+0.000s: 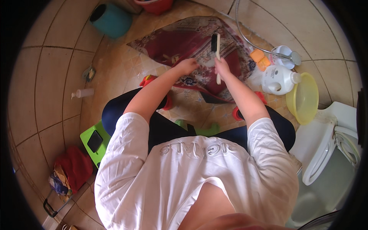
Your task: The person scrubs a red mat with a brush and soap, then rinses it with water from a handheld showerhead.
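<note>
A patterned dark red rug is spread, partly folded, on the tiled floor in front of me. My right hand grips the pale handle of a scrubbing brush over the rug. The brush head stands beyond the hand, its dark bristles facing left. My left hand is beside a fold of the rug, fingers curled inward. Whether those fingers pinch the fabric cannot be made out. Whitish foam shows on the rug between my hands.
To the right are two orange blocks, a shower head on its hose, a white detergent bottle, a yellow basin and a white fixture. A teal bucket, pump bottle and phone lie left.
</note>
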The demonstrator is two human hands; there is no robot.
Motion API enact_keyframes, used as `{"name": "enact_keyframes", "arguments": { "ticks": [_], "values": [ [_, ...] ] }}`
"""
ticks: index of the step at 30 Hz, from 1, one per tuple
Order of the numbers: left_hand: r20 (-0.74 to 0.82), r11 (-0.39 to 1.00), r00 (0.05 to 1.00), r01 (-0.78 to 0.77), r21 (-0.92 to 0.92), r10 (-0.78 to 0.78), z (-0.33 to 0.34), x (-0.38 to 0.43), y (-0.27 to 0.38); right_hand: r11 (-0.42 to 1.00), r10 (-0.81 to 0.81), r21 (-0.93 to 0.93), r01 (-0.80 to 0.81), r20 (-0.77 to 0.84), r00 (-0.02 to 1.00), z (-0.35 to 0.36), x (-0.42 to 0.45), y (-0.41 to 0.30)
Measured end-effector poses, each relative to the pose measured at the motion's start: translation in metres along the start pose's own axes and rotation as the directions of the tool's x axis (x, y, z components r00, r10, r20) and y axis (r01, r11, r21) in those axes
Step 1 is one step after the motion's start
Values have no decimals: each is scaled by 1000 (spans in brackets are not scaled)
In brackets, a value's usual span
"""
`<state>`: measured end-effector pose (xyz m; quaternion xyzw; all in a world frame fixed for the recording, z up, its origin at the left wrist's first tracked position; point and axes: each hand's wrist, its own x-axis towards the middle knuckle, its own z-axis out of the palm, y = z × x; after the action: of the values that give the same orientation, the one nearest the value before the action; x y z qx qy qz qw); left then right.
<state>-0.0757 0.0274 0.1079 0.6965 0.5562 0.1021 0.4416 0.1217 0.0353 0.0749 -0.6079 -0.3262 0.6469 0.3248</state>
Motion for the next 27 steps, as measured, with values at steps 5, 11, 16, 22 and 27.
{"name": "enact_keyframes", "arguments": {
  "ticks": [5, 11, 16, 22, 27],
  "values": [
    [66, 807, 824, 529, 262, -562, -10, -10, -95, 791, -92, -606, 88, 25, 995, -6, -4, 72],
    [-57, 725, 747, 659, 201, -663, 22, 1, -124, 870, 255, -469, -152, 164, 953, -29, -23, 94],
    [-43, 733, 746, 662, 157, -665, 32, -7, -146, 377, 59, -908, 182, 220, 974, -65, -32, 109],
    [-44, 731, 743, 666, 150, -668, 35, -3, -143, 213, -49, -913, 348, 346, 937, 6, 6, 91],
    [-71, 677, 690, 722, 143, -720, 29, 1, -135, 119, 73, -908, 401, 411, 909, 12, 28, 71]
  ]
}}
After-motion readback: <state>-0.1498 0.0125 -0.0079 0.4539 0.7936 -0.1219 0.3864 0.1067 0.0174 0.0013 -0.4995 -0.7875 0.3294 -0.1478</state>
